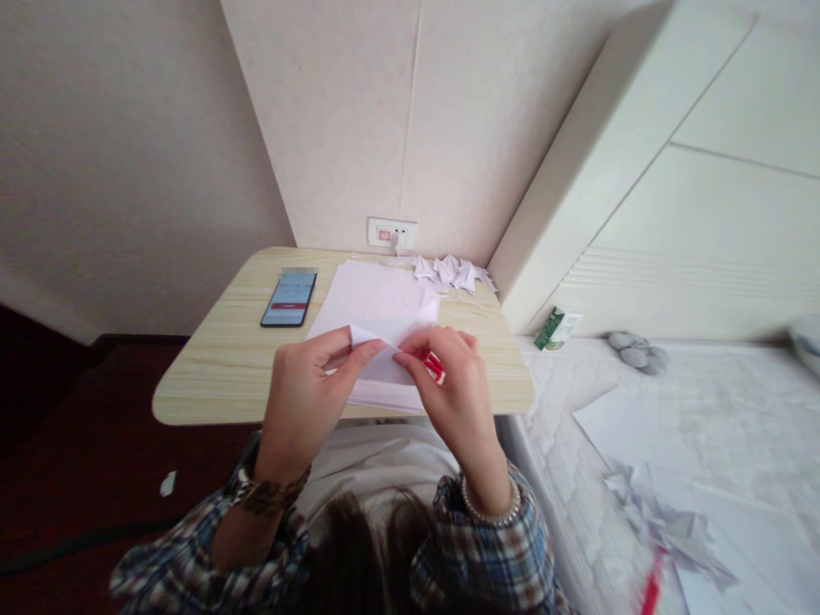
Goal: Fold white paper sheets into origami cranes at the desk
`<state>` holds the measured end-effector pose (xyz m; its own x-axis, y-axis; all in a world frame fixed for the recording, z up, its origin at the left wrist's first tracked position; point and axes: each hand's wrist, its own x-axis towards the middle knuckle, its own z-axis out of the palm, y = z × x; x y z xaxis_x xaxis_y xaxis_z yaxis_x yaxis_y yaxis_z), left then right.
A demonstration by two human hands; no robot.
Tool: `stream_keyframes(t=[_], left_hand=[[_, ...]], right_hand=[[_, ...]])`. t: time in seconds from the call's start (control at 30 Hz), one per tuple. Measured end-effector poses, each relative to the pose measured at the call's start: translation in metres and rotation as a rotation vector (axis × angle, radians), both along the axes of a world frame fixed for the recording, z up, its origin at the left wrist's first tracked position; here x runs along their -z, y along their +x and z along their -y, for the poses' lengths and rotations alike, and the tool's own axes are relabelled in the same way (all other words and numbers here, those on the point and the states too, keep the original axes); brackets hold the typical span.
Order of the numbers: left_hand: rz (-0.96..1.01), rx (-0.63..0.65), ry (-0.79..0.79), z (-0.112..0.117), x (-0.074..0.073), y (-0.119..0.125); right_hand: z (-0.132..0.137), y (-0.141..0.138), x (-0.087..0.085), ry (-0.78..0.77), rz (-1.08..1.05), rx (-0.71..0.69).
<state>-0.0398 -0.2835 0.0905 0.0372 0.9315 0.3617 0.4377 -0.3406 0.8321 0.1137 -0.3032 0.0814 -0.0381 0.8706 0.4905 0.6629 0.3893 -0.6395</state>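
Note:
Both hands pinch a folded sheet of white paper [384, 369] above a small wooden-topped table. My left hand [313, 376] grips its left edge between thumb and fingers. On the other edge, the thumb and fingers of my right hand [448, 371] are closed, with the two thumbs close together near the middle. Beneath lies a stack of white paper [365, 290], partly covered by the hands and the folded piece. A red-and-white object [434, 366] shows behind my right hand, too hidden to name.
A phone [289, 299] lies left on the table [211, 359]. Folded paper pieces [452, 272] sit at the back right, below a wall socket [392, 233]. On the bed [557, 410] are a green-and-white carton [556, 329], a grey object [639, 352], loose sheets and crumpled folded paper [672, 521].

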Motion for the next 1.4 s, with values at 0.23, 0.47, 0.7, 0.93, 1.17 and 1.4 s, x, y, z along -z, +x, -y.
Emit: stream_keyframes(t=[0.23, 0.47, 0.7, 0.93, 1.17, 1.4], left_hand=[[0.145, -0.163, 0.033, -0.002, 0.006, -0.006], [0.205, -0.170, 0.003, -0.001, 0.008, -0.002], [0.673, -0.225, 0.035, -0.009, 0.004, -0.004], [0.672, -0.103, -0.104, -0.002, 0.005, 0.007], [0.620, -0.073, -0.192, 0.000, 0.007, 0.011], [0.620, -0.100, -0.199, -0.001, 0.008, 0.010]], right_hand=[[0.000, 0.006, 0.000, -0.016, -0.080, 0.045], [0.000, 0.010, -0.002, -0.007, -0.053, 0.044], [-0.001, 0.031, 0.002, 0.015, -0.273, 0.213], [-0.003, 0.008, 0.003, -0.223, -0.588, -0.067], [-0.003, 0.005, 0.003, -0.270, -0.575, -0.057], [0.001, 0.005, -0.002, -0.233, -0.499, -0.051]])
